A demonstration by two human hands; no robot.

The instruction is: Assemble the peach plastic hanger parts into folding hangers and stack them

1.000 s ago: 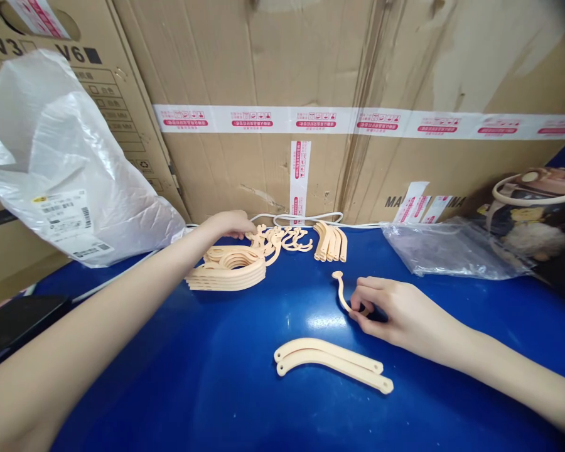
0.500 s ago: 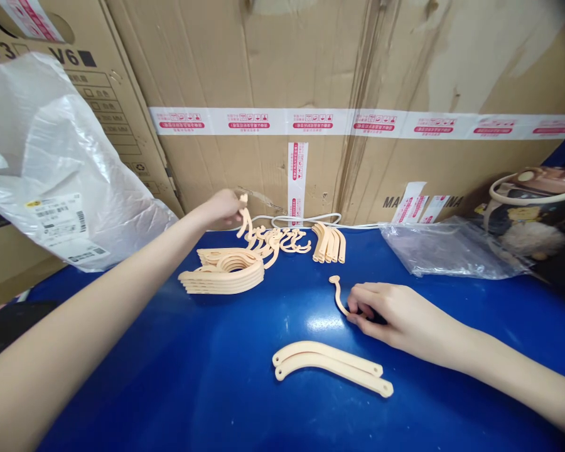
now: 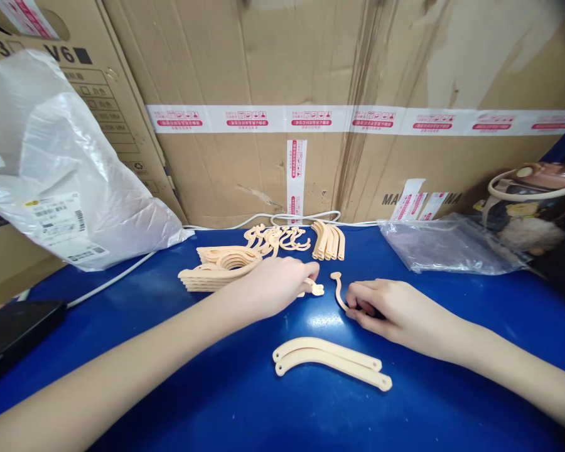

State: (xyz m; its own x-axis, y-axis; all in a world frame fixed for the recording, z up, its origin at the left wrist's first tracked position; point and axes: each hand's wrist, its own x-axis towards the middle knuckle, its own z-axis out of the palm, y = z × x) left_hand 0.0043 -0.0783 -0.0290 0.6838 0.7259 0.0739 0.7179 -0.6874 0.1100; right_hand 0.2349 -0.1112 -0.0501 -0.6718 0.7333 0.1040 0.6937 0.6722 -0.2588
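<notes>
My left hand is closed on a beige plastic hanger piece, whose forked end sticks out past the fingertips; the rest is hidden. To its right, my right hand pinches a curved hanger hook close to the blue table, its rounded flat end pointing away from me. In front of both hands lie two curved hanger arms, side by side, with holes at their ends. Partly behind my left hand is a stack of beige hanger pieces.
Several hanger hooks lie in a pile at the back, beside a row of curved arms. A clear plastic bag is at right, a white parcel bag at left. Cardboard boxes stand behind a white cable.
My left hand has come from the back of the table toward me and to the right, carrying the beige piece. My right hand has stayed nearly still with the hook.
</notes>
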